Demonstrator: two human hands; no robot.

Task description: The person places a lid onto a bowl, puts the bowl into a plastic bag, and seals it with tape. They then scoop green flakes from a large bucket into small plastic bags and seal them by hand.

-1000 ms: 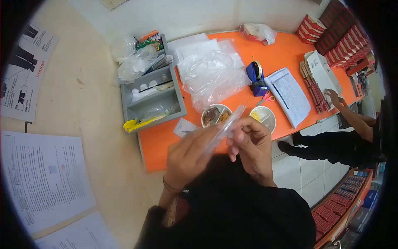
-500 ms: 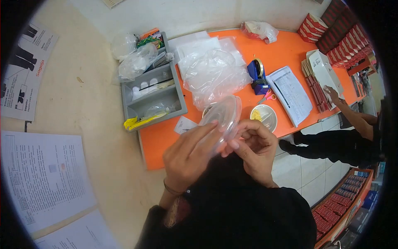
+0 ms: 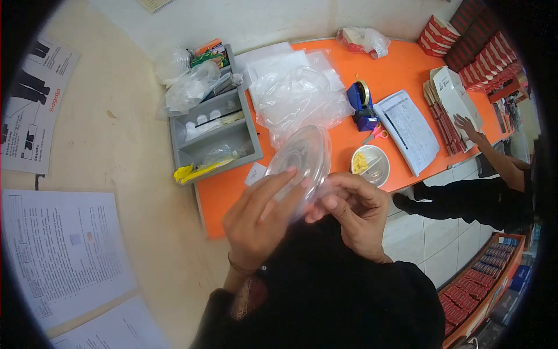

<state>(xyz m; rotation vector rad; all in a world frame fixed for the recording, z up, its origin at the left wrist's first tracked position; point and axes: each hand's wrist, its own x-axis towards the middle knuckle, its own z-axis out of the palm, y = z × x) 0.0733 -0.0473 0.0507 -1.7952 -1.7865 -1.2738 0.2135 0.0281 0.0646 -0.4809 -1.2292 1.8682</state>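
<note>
Held up before my chest are clear round plastic lids point(image 3: 303, 152), seemingly a few nested together and tilted. My left hand point(image 3: 258, 218) supports them from the left, its fingers laid across the clear face. At their right edge my right hand point(image 3: 357, 212) pinches the rim between thumb and curled fingers. Beyond the right hand, a white bowl point(image 3: 382, 174) with yellow food and a spoon stands near the edge of the orange table point(image 3: 214, 215). Part of a small white paper point(image 3: 254, 173) shows behind the lids.
A grey divided tray point(image 3: 253, 152) holds bags and small items at left. Plastic bags point(image 3: 299, 99), a blue tape dispenser point(image 3: 364, 107), scissors point(image 3: 378, 134) and papers point(image 3: 407, 131) lie behind. At right, a co-worker's hand point(image 3: 468, 128) touches flat cartons point(image 3: 447, 107); stacked red boxes point(image 3: 439, 38) stand beyond.
The lids have shifted slightly left and toward me, with more of their round face showing. My left hand moved a little left with them. The co-worker's hand has moved slightly.
</note>
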